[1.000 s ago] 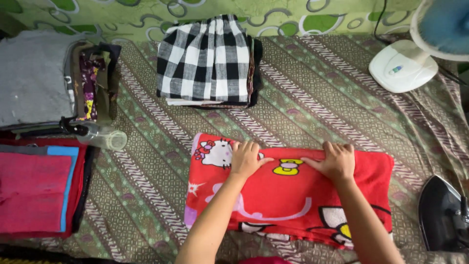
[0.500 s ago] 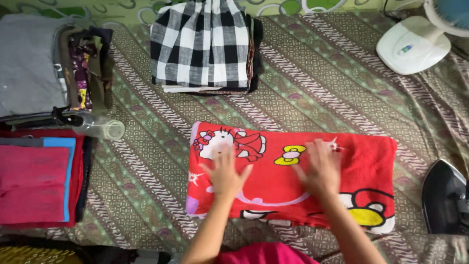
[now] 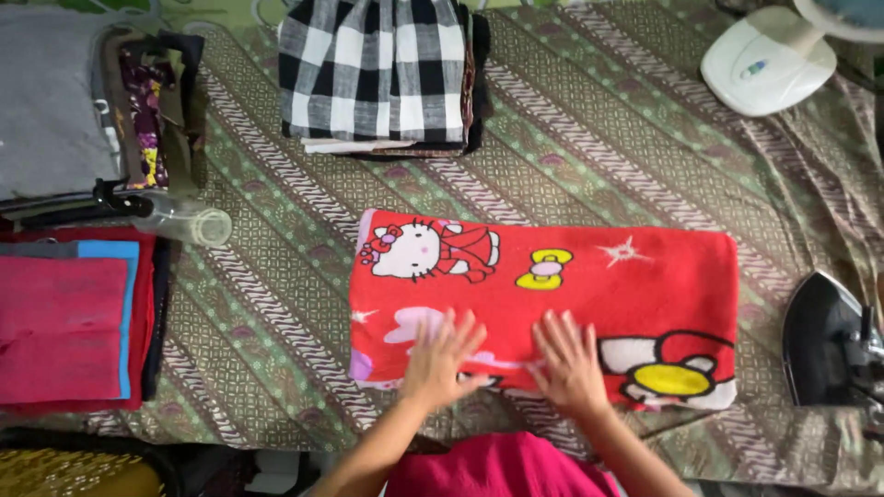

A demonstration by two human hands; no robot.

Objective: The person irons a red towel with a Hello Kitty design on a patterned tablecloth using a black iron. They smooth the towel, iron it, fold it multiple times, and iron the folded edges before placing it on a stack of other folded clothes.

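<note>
A folded red cloth [image 3: 571, 285] with a white cartoon cat and a yellow bow printed on it lies flat on the patterned green-brown mat [image 3: 276, 304]. My left hand [image 3: 442, 354] rests palm down on the cloth's near edge, fingers spread. My right hand [image 3: 566, 359] lies flat beside it, fingers also spread, a little to the right. Neither hand grips anything.
A folded black-and-white checked stack [image 3: 378, 74] sits beyond the cloth. Grey and dark folded clothes [image 3: 55, 101] and a red-and-blue pile [image 3: 64, 322] lie at the left, with a clear spray bottle [image 3: 180, 216]. A black iron [image 3: 829, 340] stands at the right, a white fan base [image 3: 769, 60] at the far right.
Both hands have slid from the cloth's far edge toward me, down to its near edge, smoothing it. The view has shifted slightly; the cloth stays in place.
</note>
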